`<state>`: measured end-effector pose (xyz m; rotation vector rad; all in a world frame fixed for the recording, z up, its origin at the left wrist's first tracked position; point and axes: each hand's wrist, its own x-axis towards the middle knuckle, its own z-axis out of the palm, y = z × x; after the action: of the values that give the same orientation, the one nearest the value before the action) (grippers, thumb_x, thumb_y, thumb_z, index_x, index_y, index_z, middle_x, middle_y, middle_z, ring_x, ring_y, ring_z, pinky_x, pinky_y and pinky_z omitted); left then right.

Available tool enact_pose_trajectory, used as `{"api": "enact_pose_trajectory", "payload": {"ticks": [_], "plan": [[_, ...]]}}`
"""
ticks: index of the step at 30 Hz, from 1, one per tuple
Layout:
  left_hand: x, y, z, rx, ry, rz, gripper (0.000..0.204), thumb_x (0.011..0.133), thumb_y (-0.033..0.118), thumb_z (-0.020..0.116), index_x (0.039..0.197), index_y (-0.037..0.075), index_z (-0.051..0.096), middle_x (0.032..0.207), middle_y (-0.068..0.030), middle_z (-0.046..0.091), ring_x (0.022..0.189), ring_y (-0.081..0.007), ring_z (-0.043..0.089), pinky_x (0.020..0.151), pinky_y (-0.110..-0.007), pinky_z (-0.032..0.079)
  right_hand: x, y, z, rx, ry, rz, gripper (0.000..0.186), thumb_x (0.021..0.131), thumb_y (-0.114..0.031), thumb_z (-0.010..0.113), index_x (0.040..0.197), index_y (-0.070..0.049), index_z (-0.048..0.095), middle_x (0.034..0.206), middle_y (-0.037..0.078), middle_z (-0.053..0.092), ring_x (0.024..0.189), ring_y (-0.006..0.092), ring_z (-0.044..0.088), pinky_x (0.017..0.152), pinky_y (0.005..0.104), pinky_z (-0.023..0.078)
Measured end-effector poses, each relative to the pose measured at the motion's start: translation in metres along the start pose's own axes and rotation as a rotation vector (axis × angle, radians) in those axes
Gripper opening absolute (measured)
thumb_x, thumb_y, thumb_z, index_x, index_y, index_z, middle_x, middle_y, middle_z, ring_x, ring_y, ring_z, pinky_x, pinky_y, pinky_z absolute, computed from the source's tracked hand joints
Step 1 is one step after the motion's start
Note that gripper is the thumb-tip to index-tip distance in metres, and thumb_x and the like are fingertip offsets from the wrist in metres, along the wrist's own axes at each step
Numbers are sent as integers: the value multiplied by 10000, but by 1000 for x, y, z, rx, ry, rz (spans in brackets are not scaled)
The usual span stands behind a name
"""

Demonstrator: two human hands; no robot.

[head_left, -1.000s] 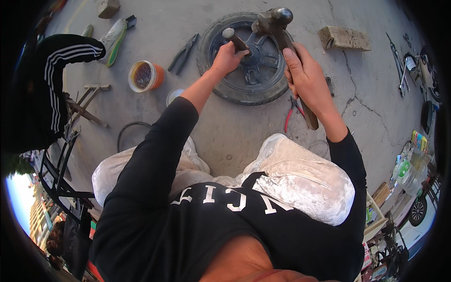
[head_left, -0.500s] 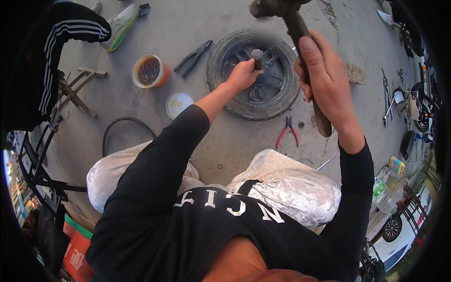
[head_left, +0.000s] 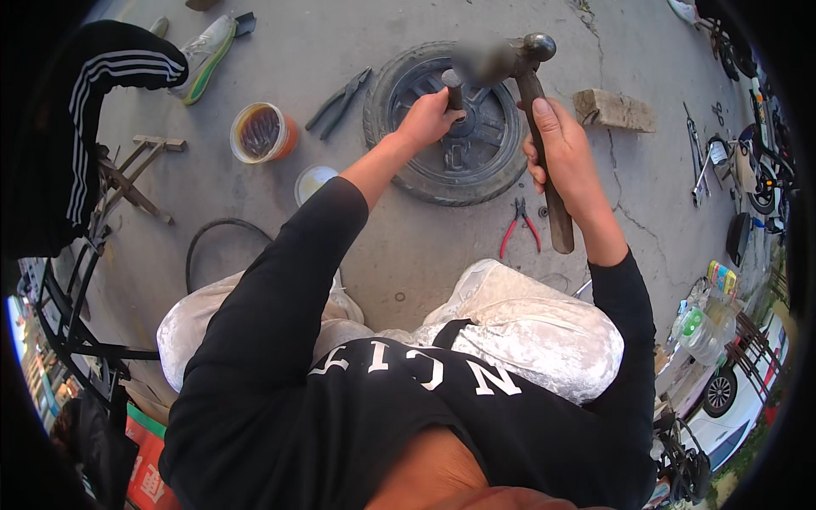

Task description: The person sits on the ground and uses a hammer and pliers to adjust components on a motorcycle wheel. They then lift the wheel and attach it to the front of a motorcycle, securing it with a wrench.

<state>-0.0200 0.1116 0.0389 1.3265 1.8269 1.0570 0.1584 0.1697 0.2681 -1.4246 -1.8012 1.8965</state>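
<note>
A motor wheel with a black tyre (head_left: 402,177) lies flat on the concrete in front of me. My left hand (head_left: 429,115) grips a short metal drift (head_left: 456,98) upright at the hub, its round top showing above my fingers. My right hand (head_left: 557,157) is wrapped round the handle of a heavy ball peen hammer (head_left: 534,47), held above the wheel's right side; part of the head is blurred. Red-handled pliers (head_left: 524,221) and dark-handled pliers (head_left: 336,106) lie beside the wheel.
A tub of brown substance (head_left: 262,136), its lid (head_left: 313,183) and a black hose (head_left: 204,234) lie left. A person's striped trouser leg and shoe (head_left: 204,59) are upper left, near a wooden stand (head_left: 149,178). A wood block (head_left: 612,110), tools, motorbikes and a white car (head_left: 731,416) are right.
The hammer has come down a little from where it was raised half a second ago. My left hand stays on the drift at the hub. The whole view has shifted slightly.
</note>
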Motion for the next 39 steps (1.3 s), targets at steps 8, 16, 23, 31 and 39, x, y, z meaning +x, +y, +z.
{"api": "enact_pose_trajectory", "payload": {"ticks": [8,16,23,31,39], "plan": [[-2,28,-2,188,-123,86,284,871,233,708,1041,47,575,795,-198,663,802,-406,648,682,-480,496,-2,31,-11,34,8,6,444,1038,-474,459,1065,-36,527,654,4,482,435,60,450,376,238,383],[-2,27,5,292,-143,150,306,872,247,709,1085,64,588,759,-197,660,783,-414,645,661,-483,496,-7,44,-17,29,36,-17,437,1035,-452,478,1028,-23,561,613,1,490,428,73,461,377,254,371],[1,29,-1,300,-135,84,333,860,297,739,875,-6,602,766,-203,662,759,-413,640,647,-460,495,-12,50,-26,54,66,-18,444,1031,-456,481,1058,-22,570,613,-1,488,432,74,464,386,258,391],[-2,20,7,362,-105,152,287,865,277,727,982,41,614,769,-186,672,756,-406,654,639,-472,505,-9,56,-25,-122,67,-81,460,1022,-450,499,1126,-11,589,621,59,556,482,163,563,425,310,449],[-1,32,9,407,-122,202,315,874,235,701,1086,56,551,775,-191,675,751,-403,661,620,-474,516,-28,22,-34,36,35,-125,482,1030,-453,488,1204,-9,564,651,37,549,494,104,514,432,263,408]]}}
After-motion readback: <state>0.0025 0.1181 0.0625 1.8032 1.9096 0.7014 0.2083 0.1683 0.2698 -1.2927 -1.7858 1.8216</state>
